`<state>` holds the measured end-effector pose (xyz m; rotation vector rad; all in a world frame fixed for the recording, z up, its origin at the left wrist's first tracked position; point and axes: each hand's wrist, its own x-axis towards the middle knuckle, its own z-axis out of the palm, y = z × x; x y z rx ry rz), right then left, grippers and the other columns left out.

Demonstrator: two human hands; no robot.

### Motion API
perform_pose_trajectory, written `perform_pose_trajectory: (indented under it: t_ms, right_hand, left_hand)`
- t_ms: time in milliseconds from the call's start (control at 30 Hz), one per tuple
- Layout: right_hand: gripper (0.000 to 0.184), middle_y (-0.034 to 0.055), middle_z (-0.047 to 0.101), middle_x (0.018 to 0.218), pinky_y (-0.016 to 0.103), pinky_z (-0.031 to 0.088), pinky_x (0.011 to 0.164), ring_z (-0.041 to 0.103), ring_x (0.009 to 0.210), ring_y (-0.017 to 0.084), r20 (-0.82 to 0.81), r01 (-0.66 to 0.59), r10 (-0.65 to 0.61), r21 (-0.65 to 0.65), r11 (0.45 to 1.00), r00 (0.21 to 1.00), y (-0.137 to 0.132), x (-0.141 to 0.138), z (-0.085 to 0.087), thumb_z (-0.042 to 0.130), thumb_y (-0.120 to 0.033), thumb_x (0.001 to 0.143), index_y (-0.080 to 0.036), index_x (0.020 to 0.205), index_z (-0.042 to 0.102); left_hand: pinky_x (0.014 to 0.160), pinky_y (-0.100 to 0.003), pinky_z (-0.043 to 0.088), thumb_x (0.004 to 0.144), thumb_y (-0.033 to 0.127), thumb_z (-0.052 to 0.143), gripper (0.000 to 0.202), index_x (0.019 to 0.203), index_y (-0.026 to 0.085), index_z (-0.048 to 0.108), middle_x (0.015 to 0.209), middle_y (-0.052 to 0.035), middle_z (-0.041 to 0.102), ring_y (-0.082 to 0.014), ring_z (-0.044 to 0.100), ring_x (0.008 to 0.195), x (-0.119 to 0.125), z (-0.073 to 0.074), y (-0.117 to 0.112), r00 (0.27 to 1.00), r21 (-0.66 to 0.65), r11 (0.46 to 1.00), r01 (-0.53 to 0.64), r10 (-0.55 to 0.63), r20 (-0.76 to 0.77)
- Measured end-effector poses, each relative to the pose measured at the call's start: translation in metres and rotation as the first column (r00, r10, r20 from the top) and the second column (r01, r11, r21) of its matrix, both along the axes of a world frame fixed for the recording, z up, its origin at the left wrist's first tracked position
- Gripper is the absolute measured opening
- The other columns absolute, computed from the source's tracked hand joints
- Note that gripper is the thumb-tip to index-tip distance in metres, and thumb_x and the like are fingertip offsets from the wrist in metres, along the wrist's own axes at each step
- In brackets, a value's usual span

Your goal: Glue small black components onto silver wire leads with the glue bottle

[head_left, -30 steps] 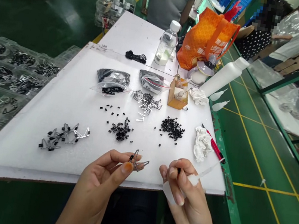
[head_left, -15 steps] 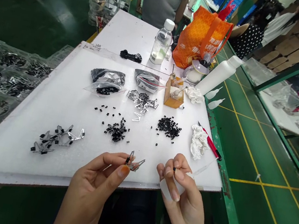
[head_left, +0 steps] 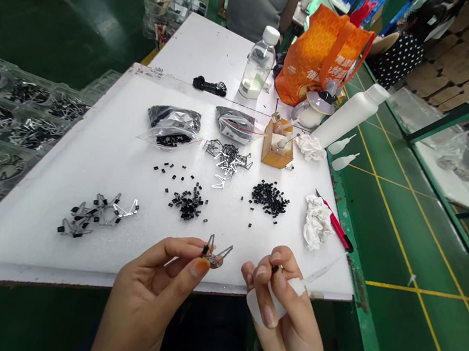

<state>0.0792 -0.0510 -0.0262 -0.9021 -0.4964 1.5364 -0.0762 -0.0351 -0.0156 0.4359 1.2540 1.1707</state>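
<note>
Between thumb and fingertips, my left hand (head_left: pixel 169 278) pinches a thin bent metal frame (head_left: pixel 218 255) with a small black piece on one side. My right hand (head_left: pixel 281 301) grips a tiny black piece (head_left: pixel 275 268) at its fingertips. A soft white dropper bottle (head_left: pixel 257 308) with a thin clear nozzle is also tucked in that hand, partly hidden by the fingers. Ahead on the white table lie two piles of small black pieces (head_left: pixel 188 202) (head_left: pixel 270 199) and a heap of bare metal frames (head_left: pixel 228 158). Frames fitted with black pieces (head_left: pixel 97 214) lie at the left.
Two zip bags (head_left: pixel 173 124) (head_left: pixel 236 123), a wooden box (head_left: pixel 277 152), crumpled tissue (head_left: pixel 316 223) and a red cutter (head_left: pixel 339 228) are on the table. Farther back stand bottles (head_left: pixel 258 63) (head_left: pixel 353 116) and an orange bag (head_left: pixel 319 58). Plastic bins (head_left: pixel 2 127) line the left. Co-workers are beyond.
The view has shifted slightly, so the table appears a little farther right. My right hand has turned a bit, showing more of the dropper bottle's nozzle end. Both hands keep their hold.
</note>
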Motion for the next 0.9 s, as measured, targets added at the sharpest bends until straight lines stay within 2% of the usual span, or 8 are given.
perform_pose_trajectory:
  t_ms: [133,300,433,533,633,733,833,900]
  right_hand:
    - [0.004,-0.0015,0.078,0.088,0.020,0.041,0.048,0.040,0.044,0.002,0.031,0.007,-0.007,0.008,1.000,0.999,-0.001,-0.003,-0.002,0.080,-0.031,0.087,-0.031,0.090,0.077]
    - [0.012,-0.0015,0.074,0.076,0.019,0.034,0.041,0.040,0.043,0.004,0.163,0.113,-0.112,-0.001,0.994,0.980,0.001,-0.011,-0.005,0.086,-0.032,0.081,-0.029,0.088,0.077]
    - [0.012,-0.0012,0.073,0.078,0.017,0.036,0.040,0.044,0.046,0.004,0.203,0.175,-0.180,0.039,0.984,0.962,0.000,-0.022,-0.005,0.087,-0.029,0.080,-0.027,0.081,0.076]
    - [0.011,-0.0003,0.070,0.086,0.017,0.040,0.044,0.054,0.058,0.007,0.245,0.172,-0.188,0.085,0.981,0.951,-0.002,-0.028,-0.009,0.087,-0.028,0.080,-0.028,0.081,0.076]
    - [0.009,0.0003,0.067,0.097,0.019,0.043,0.048,0.054,0.062,0.008,0.264,0.124,-0.148,0.102,0.987,0.953,-0.004,-0.030,-0.014,0.085,-0.028,0.082,-0.029,0.084,0.076]
    - [0.006,0.0005,0.067,0.098,0.021,0.045,0.052,0.057,0.065,0.010,0.269,0.095,-0.124,0.116,0.989,0.955,-0.005,-0.029,-0.016,0.081,-0.027,0.086,-0.031,0.087,0.076]
    - [0.008,0.0011,0.069,0.096,0.023,0.053,0.065,0.064,0.076,0.013,0.286,0.110,-0.146,0.140,0.984,0.947,-0.005,-0.027,-0.015,0.081,-0.024,0.086,-0.031,0.087,0.077]
    - [0.009,0.0020,0.071,0.096,0.025,0.056,0.066,0.066,0.076,0.014,0.302,0.123,-0.162,0.145,0.982,0.940,-0.004,-0.026,-0.015,0.082,-0.023,0.084,-0.029,0.086,0.077]
  left_hand:
    - [0.080,-0.022,0.060,0.069,0.039,0.095,0.022,0.074,0.025,0.078,0.086,-0.0001,0.078,-0.0190,0.076,0.089,0.001,-0.002,-0.001,1.000,0.050,0.999,0.010,-0.009,-0.012]
    - [0.082,-0.018,0.059,0.076,0.033,0.091,0.014,0.078,0.027,0.079,0.090,0.0018,0.077,-0.0148,0.074,0.088,0.000,-0.006,-0.003,0.999,0.113,0.993,0.044,-0.042,-0.018]
    - [0.082,-0.016,0.058,0.078,0.025,0.089,0.011,0.075,0.027,0.079,0.091,0.0017,0.076,-0.0142,0.074,0.090,0.002,-0.002,-0.006,0.997,0.157,0.987,0.034,-0.023,-0.072]
    - [0.079,-0.018,0.059,0.078,0.021,0.088,0.011,0.074,0.027,0.079,0.093,0.0002,0.076,-0.0161,0.074,0.090,0.003,0.002,-0.008,0.995,0.171,0.984,0.041,-0.024,-0.100]
    - [0.079,-0.022,0.061,0.077,0.023,0.088,0.010,0.073,0.026,0.080,0.094,-0.0025,0.077,-0.0192,0.075,0.089,0.003,0.005,-0.008,0.993,0.169,0.984,0.050,-0.031,-0.111]
    - [0.079,-0.026,0.061,0.075,0.024,0.089,0.011,0.070,0.026,0.080,0.093,-0.0040,0.078,-0.0211,0.074,0.087,0.004,0.006,-0.008,0.989,0.176,0.984,0.037,-0.011,-0.149]
    - [0.077,-0.024,0.060,0.076,0.021,0.088,0.012,0.069,0.029,0.081,0.091,-0.0030,0.079,-0.0204,0.074,0.086,0.008,0.008,-0.009,0.981,0.210,0.977,0.018,0.024,-0.195]
    - [0.076,-0.021,0.059,0.076,0.017,0.085,0.016,0.070,0.032,0.082,0.089,-0.0014,0.080,-0.0195,0.073,0.088,0.011,0.008,-0.010,0.975,0.240,0.971,-0.008,0.060,-0.212]
